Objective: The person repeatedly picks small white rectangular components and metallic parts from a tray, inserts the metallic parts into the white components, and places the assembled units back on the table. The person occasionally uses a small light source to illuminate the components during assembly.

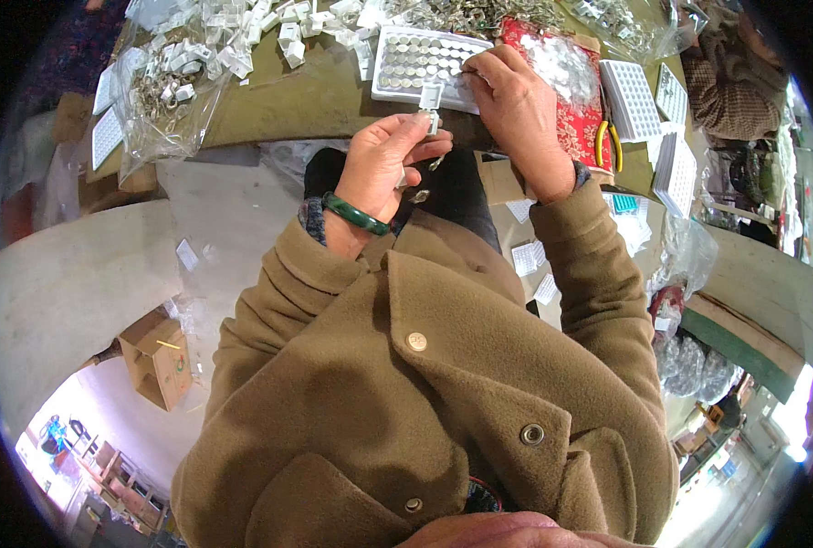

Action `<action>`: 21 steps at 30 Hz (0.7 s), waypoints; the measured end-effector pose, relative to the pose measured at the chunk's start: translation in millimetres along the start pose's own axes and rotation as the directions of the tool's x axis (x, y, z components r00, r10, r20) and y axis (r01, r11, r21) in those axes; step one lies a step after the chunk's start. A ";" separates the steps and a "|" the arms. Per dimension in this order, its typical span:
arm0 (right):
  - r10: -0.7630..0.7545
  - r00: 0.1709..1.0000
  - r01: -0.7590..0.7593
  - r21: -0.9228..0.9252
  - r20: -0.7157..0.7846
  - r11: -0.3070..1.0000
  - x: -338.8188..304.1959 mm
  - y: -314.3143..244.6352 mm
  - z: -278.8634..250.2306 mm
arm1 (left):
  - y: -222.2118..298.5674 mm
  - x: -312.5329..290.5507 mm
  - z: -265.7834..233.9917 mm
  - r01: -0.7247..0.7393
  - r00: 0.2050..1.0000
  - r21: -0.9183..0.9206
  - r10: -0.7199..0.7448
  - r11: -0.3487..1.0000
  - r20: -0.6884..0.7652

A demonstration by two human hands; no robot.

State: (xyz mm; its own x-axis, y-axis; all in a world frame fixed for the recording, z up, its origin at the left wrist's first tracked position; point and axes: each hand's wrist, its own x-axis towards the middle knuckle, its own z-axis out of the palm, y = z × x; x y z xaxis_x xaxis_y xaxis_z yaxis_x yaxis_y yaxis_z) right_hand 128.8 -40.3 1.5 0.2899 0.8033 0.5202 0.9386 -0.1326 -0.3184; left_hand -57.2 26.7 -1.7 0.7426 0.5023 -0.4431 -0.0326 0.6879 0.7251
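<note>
My left hand (pixel 376 163) is closed around a small white plastic case (pixel 431 97), held up between thumb and fingers with its lid standing open. A small metal clasp (pixel 437 163) dangles below those fingers. Just beyond is a white tray (pixel 390 93) with rows of round silver button cells (pixel 413 58). Over the tray's right end, my right hand (pixel 523 108) has its thumb and forefinger drawn together. Whatever is between those fingertips is too small to make out. The hand covers part of the tray.
Many white plastic cases (pixel 289 38) lie heaped at the back left, beside a clear bag (pixel 171 110) of parts. On the right are a red patterned cloth (pixel 578 137) with clear pieces, yellow-handled pliers (pixel 609 146) and stacked white trays (pixel 632 100). The table's front edge (pixel 242 137) runs before me.
</note>
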 end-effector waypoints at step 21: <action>-0.048 0.997 0.066 0.375 -0.056 0.925 -18.3 -57.5 -14.8 | 3.7 -12.6 -5.8 -0.098 0.994 -0.007 0.098 0.995 0.043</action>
State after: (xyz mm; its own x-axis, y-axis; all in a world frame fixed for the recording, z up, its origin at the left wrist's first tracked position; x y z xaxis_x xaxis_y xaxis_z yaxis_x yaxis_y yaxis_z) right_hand 72.3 -56.0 22.0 0.2544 0.7750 0.5785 0.8171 0.1478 -0.5573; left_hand -70.5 25.9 3.5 0.7637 0.5442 -0.3472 -0.1095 0.6392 0.7612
